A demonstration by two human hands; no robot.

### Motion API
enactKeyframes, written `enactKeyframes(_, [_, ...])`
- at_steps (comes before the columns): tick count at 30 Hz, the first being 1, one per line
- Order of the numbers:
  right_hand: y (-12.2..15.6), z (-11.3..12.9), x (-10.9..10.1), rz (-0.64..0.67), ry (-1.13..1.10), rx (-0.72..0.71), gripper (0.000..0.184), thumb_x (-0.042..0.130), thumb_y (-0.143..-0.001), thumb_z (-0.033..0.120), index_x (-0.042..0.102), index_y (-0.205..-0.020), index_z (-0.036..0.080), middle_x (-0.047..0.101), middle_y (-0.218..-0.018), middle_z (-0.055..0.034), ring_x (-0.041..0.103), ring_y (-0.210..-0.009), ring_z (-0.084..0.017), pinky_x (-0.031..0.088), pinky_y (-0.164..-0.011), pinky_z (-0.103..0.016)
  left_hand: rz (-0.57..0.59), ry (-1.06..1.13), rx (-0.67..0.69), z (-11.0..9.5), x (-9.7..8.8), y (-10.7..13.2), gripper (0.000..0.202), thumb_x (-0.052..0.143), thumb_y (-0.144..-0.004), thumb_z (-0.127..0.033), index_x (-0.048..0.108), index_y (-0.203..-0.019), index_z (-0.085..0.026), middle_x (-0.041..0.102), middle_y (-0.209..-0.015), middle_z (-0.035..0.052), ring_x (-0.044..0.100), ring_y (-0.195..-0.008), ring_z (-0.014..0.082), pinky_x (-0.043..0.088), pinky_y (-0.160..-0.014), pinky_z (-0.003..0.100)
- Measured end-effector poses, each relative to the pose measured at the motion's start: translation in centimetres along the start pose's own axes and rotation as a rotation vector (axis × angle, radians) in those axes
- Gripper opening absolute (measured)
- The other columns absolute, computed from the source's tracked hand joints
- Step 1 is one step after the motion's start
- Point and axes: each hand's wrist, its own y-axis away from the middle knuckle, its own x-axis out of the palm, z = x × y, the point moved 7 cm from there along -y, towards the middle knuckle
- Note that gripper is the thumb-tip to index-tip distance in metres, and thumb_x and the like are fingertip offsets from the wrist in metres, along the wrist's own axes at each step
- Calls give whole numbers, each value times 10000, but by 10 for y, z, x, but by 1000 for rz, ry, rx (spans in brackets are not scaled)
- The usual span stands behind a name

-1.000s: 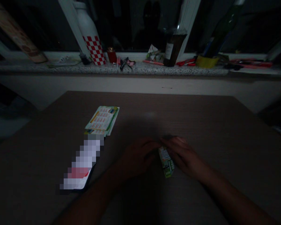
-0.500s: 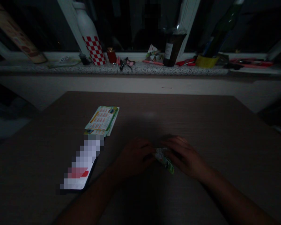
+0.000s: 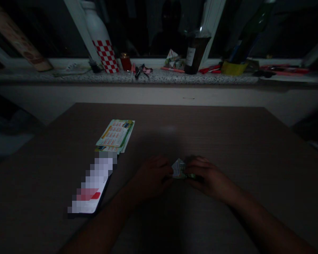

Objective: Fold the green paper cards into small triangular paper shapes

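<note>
In dim light, both my hands meet near the middle of a brown table (image 3: pixel 228 141). Between them is a small folded piece of green and white printed paper (image 3: pixel 179 169). My left hand (image 3: pixel 151 178) has its fingers curled against the paper's left side. My right hand (image 3: pixel 208 176) pinches the paper's right side, fingers closed over it. The paper sits low, at or just above the tabletop.
A stack of printed leaflets (image 3: pixel 117 134) lies to the left, with a phone (image 3: pixel 91 192) lit up nearer me. The stone windowsill (image 3: pixel 148 78) behind holds a checkered white bottle (image 3: pixel 102 42), a dark bottle (image 3: pixel 194 49), a yellow tape roll (image 3: pixel 231 68) and small clutter.
The paper was a longer strip lying toward me; it has been turned and folded up into a smaller shape between the fingertips. Both hands stayed in place.
</note>
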Motion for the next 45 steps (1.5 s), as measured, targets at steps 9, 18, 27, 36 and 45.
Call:
enactKeyframes(9, [-1, 4, -1, 1, 28, -4, 192, 638, -836, 172, 660, -1023, 215, 660, -1029, -51, 566, -1011, -219, 421, -915, -389, 30, 37, 21, -3, 0, -1, 132, 548, -886, -249, 630, -976, -197, 607, -979, 37, 549, -936, 197, 415, -848, 336])
enactKeyframes(18, [-2, 5, -2, -18, 21, -3, 195, 579, -874, 166, 659, -1041, 228, 670, -996, -49, 591, -967, -212, 431, -894, -397, 5, 57, -6, -2, 2, -1, 145, 536, -882, -233, 613, -993, -181, 617, -987, 47, 558, -915, 201, 429, -813, 332])
enactKeyframes(27, [-3, -3, -1, -84, 35, 20, 215, 544, -903, 177, 628, -1099, 213, 689, -1016, -69, 610, -948, -215, 441, -877, -396, -42, 85, -84, 1, 6, -4, 206, 456, -931, -257, 608, -1033, -163, 640, -987, 68, 573, -925, 210, 446, -838, 346])
enactKeyframes(36, [-5, -2, 1, -133, 79, 4, 227, 517, -904, 155, 638, -1090, 206, 691, -1045, -80, 623, -973, -216, 455, -880, -402, -68, 29, -117, 3, 15, -9, 252, 394, -952, -222, 613, -1052, -147, 628, -965, 76, 574, -904, 208, 456, -839, 355])
enactKeyframes(45, [-7, -6, 2, -152, 85, 26, 239, 527, -894, 164, 656, -1089, 214, 697, -1013, -81, 621, -953, -223, 467, -839, -399, -64, -27, -124, 2, 15, -12, 222, 416, -938, -195, 627, -992, -151, 635, -919, 74, 585, -851, 202, 462, -796, 347])
